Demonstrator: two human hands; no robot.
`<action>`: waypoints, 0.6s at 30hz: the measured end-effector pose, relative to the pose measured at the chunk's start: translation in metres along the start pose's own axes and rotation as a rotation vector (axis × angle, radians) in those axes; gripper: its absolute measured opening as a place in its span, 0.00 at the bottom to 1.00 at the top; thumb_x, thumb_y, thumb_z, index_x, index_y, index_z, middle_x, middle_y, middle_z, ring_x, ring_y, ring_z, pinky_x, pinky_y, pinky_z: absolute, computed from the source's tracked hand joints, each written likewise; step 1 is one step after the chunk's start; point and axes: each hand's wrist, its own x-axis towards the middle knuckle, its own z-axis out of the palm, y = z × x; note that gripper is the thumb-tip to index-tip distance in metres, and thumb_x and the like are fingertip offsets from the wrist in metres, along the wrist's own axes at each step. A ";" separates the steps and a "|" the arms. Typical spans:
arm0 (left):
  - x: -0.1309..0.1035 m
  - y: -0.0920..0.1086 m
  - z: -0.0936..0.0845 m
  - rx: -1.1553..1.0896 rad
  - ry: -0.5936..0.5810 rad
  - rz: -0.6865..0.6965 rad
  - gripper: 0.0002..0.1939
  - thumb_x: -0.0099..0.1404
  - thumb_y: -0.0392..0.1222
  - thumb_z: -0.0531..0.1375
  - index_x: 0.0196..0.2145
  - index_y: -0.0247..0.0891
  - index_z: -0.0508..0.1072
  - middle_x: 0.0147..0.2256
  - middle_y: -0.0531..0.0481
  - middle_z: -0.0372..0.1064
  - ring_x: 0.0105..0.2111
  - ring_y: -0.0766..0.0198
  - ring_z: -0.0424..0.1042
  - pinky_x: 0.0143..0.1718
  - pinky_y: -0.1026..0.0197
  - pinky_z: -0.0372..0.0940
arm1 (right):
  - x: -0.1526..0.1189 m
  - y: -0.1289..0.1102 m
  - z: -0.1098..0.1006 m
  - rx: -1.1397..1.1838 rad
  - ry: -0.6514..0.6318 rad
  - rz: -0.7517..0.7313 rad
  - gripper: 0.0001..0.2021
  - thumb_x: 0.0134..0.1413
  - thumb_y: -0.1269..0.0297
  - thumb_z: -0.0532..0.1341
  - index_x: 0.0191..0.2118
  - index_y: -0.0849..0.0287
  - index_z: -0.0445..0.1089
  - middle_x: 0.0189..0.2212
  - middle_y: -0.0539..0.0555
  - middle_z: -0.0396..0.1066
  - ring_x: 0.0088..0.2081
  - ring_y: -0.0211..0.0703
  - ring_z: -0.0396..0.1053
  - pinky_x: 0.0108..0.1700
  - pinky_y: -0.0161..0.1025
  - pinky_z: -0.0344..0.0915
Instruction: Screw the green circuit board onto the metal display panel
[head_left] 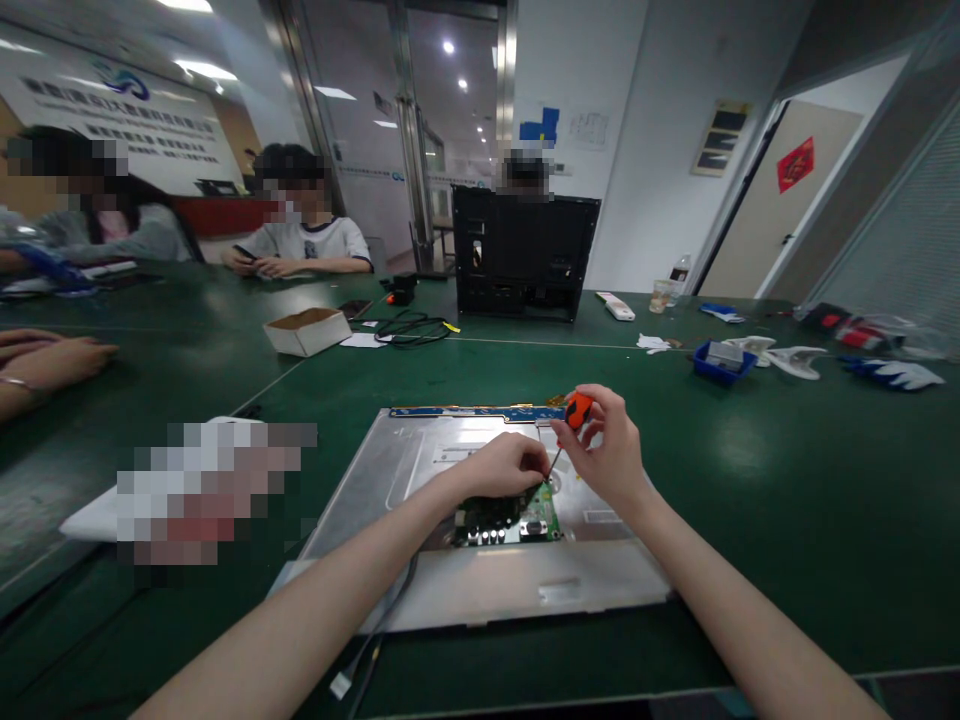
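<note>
Orange-and-black metal-shafted screwdriver (578, 411) slants down-left toward green circuit board (538, 510).
Right hand (606, 447) grips its handle; left hand (501, 466) curls nearer the tip, hold unclear.

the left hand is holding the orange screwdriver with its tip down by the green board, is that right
Not quite: the head view shows the right hand holding the orange screwdriver, its tip down by the green board.

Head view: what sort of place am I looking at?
Probably an office room used for electronics work: large wall lettering, glass doors, and an orange-and-black screwdriver at a green circuit board.
</note>
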 end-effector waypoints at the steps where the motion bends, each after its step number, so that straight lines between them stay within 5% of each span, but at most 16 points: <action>1: 0.000 0.000 0.000 0.000 0.000 0.001 0.06 0.53 0.28 0.59 0.26 0.35 0.74 0.25 0.54 0.70 0.28 0.64 0.69 0.33 0.65 0.61 | 0.001 0.000 0.000 0.005 0.004 -0.012 0.16 0.63 0.61 0.63 0.53 0.52 0.61 0.37 0.50 0.68 0.25 0.33 0.67 0.22 0.29 0.65; 10: -0.001 -0.002 0.000 0.017 0.006 0.006 0.05 0.53 0.31 0.59 0.27 0.36 0.75 0.25 0.53 0.71 0.28 0.63 0.69 0.34 0.64 0.62 | 0.006 -0.002 -0.004 -0.032 -0.022 -0.074 0.19 0.62 0.65 0.63 0.57 0.46 0.67 0.40 0.50 0.67 0.24 0.31 0.66 0.22 0.30 0.66; 18: -0.001 0.000 -0.002 0.014 -0.010 0.006 0.05 0.52 0.30 0.59 0.28 0.35 0.74 0.25 0.54 0.70 0.27 0.64 0.67 0.32 0.65 0.60 | 0.006 -0.007 -0.003 -0.009 -0.039 -0.057 0.21 0.62 0.68 0.58 0.60 0.51 0.61 0.38 0.51 0.72 0.25 0.35 0.69 0.21 0.31 0.66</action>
